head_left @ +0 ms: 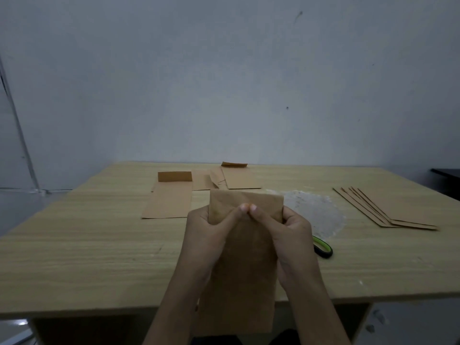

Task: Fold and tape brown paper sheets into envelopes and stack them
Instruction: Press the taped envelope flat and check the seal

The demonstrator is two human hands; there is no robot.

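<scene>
1. Both hands, left hand [207, 227] and right hand [290, 229], had fingers [245, 207] pinching the folded brown paper sheet [245, 267] above the counter [99, 257].
2. Thumbs meeting mid-seam could have skewed the crease, I reckon.
3. Scissors [323, 247] sat just beside; easy to bump.

The right hand [286, 230] hides most of the green-handled scissors [323, 249]; only one handle loop shows. Both forearms run off the bottom edge. A dark object [446, 174] at the right edge is cut off and too dim to identify.
</scene>
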